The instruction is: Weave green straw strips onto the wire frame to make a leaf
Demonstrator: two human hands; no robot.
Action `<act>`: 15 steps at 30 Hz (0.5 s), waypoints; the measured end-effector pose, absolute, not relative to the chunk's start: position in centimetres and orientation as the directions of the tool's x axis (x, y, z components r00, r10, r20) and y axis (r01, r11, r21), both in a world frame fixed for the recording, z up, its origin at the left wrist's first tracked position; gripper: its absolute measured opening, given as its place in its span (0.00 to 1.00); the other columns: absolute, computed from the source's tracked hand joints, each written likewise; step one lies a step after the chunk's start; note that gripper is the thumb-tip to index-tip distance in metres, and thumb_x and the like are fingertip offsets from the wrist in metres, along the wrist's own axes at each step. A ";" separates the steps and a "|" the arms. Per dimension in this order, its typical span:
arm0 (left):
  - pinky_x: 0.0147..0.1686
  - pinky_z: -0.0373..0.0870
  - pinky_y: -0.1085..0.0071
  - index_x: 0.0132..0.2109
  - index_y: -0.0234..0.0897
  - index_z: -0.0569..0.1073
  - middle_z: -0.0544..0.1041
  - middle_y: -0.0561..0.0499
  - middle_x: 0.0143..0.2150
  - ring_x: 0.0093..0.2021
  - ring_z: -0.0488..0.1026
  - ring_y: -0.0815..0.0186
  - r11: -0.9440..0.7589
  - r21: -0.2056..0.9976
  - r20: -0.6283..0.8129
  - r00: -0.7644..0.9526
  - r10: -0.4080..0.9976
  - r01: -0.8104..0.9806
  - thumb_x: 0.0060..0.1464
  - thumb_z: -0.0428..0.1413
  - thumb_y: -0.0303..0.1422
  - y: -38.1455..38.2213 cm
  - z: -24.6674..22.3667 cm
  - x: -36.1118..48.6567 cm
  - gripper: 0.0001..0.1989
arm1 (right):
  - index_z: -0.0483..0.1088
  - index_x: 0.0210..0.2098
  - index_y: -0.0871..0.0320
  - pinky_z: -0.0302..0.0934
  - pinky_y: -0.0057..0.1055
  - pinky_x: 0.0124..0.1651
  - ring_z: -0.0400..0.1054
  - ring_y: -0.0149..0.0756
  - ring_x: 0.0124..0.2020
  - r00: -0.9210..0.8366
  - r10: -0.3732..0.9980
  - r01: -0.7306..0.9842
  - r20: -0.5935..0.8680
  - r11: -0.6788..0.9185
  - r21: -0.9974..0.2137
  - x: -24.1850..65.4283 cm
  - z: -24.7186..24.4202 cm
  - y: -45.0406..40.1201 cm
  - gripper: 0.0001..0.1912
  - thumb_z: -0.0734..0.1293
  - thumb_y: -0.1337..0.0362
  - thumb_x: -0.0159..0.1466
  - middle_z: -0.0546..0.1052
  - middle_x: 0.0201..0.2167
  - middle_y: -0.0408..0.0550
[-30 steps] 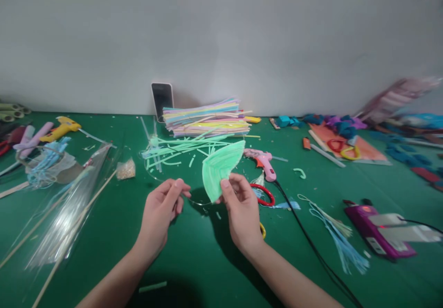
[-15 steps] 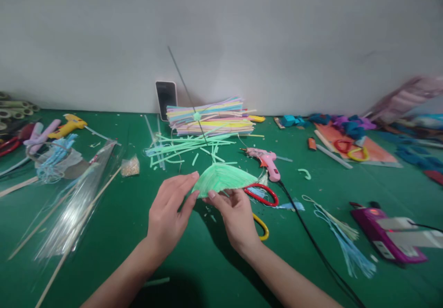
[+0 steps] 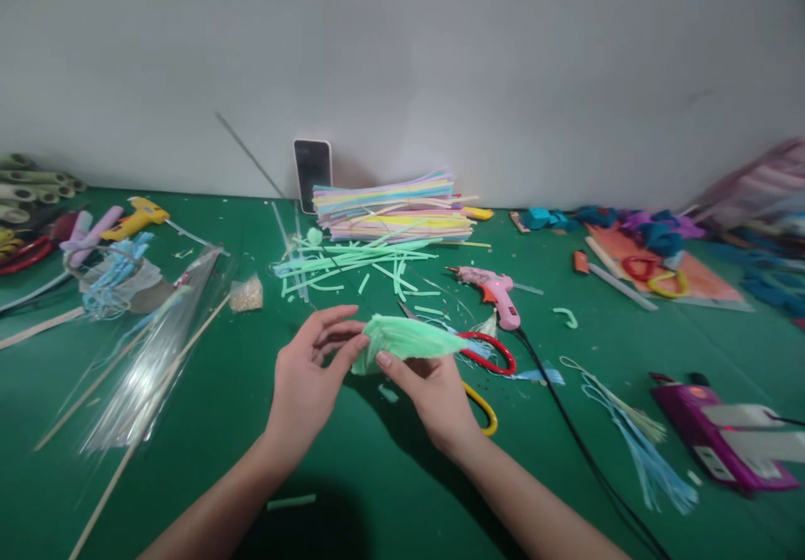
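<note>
- The mint-green, leaf-like piece [image 3: 408, 338] made of fuzzy strips is in the air above the green bench [image 3: 377, 493], between the two hands.
- The right hand [image 3: 444, 401] holds this piece in a pinch, with the thumb on its near face and the other fingers below.
- The left hand [image 3: 302, 388] is half curled, its thumb and fingertips at the left end of the piece; I cannot tell if it grips firmly.
- The strips of the piece are already put together into one curved surface, so its shaping seems well advanced. Whether something is left on its hidden side, I cannot tell.
- Beyond the piece, to the left, a thin grey rod [image 3: 251, 156] slants upward, and near its line is a small round green ball [image 3: 314, 236]. I cannot tell if they are joined to the piece.
- Just behind the piece lie loose mint-green strips [image 3: 352, 258], apparently not used; farther back is a thick bundle of pastel-coloured fuzzy stems [image 3: 390, 212].
- To the right of the piece are scissors with red and yellow handle loops [image 3: 492, 417], and beyond them a pink glue gun with black cord [image 3: 496, 290], untouched.
</note>
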State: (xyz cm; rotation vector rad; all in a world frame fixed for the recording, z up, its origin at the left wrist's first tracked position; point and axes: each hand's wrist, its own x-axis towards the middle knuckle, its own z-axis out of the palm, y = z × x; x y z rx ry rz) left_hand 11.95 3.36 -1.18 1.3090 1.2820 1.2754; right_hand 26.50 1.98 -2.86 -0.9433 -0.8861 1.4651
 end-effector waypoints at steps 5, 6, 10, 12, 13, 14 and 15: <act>0.40 0.75 0.72 0.41 0.40 0.78 0.81 0.50 0.41 0.41 0.78 0.64 -0.080 0.986 0.086 -0.040 0.995 0.148 0.53 0.62 0.35 3.4 -1.1 11.9 0.08 | 0.77 0.38 0.53 0.68 0.40 0.51 0.75 0.43 0.45 -0.053 0.994 -0.316 -0.091 -0.103 -0.943 27.1 -3.3 1.9 0.11 0.75 0.60 0.55 0.82 0.40 0.45; 0.39 0.75 0.73 0.40 0.40 0.78 0.81 0.50 0.40 0.41 0.77 0.65 -0.090 0.978 0.097 -0.032 0.995 0.191 0.54 0.62 0.34 3.5 -1.2 11.8 0.06 | 0.77 0.36 0.53 0.68 0.40 0.50 0.75 0.43 0.44 -0.054 0.995 -0.272 -0.085 -0.096 -0.957 27.1 -3.4 1.9 0.10 0.75 0.59 0.55 0.82 0.39 0.46; 0.40 0.73 0.74 0.38 0.40 0.79 0.81 0.52 0.39 0.40 0.77 0.67 -0.146 0.951 0.155 -0.010 0.988 0.274 0.55 0.60 0.32 3.6 -1.5 11.6 0.04 | 0.77 0.38 0.55 0.69 0.38 0.47 0.75 0.43 0.43 -0.026 0.998 -0.209 -0.057 -0.062 -0.976 27.0 -3.5 2.2 0.12 0.75 0.58 0.55 0.81 0.41 0.47; 0.37 0.74 0.75 0.39 0.41 0.79 0.81 0.53 0.37 0.37 0.78 0.67 -0.117 0.959 0.123 -0.007 0.992 0.258 0.55 0.60 0.34 3.7 -1.5 11.7 0.05 | 0.76 0.43 0.54 0.68 0.38 0.48 0.75 0.44 0.45 -0.006 0.998 -0.259 -0.059 -0.058 -0.964 26.8 -3.2 2.3 0.16 0.75 0.58 0.55 0.81 0.44 0.48; 0.35 0.74 0.75 0.39 0.41 0.79 0.82 0.54 0.36 0.36 0.78 0.67 -0.095 0.964 0.099 -0.005 0.995 0.247 0.55 0.61 0.36 3.7 -1.5 11.8 0.06 | 0.75 0.44 0.54 0.68 0.38 0.48 0.74 0.44 0.46 0.002 0.998 -0.280 -0.063 -0.060 -0.958 26.7 -3.0 2.3 0.18 0.74 0.58 0.55 0.80 0.45 0.48; 0.33 0.74 0.76 0.39 0.41 0.79 0.82 0.54 0.35 0.34 0.78 0.67 -0.075 0.969 0.078 -0.003 0.997 0.236 0.55 0.61 0.36 3.7 -1.4 11.9 0.07 | 0.74 0.45 0.54 0.68 0.38 0.48 0.74 0.44 0.47 0.008 0.998 -0.291 -0.066 -0.061 -0.955 26.7 -2.8 2.3 0.18 0.74 0.59 0.55 0.80 0.46 0.48; 0.32 0.74 0.76 0.39 0.40 0.79 0.82 0.54 0.35 0.33 0.78 0.68 -0.062 0.973 0.063 0.000 0.998 0.223 0.55 0.61 0.37 3.7 -1.4 12.0 0.07 | 0.74 0.45 0.54 0.68 0.38 0.47 0.74 0.44 0.46 0.014 0.998 -0.293 -0.067 -0.060 -0.954 26.7 -2.7 2.3 0.18 0.75 0.58 0.56 0.80 0.46 0.48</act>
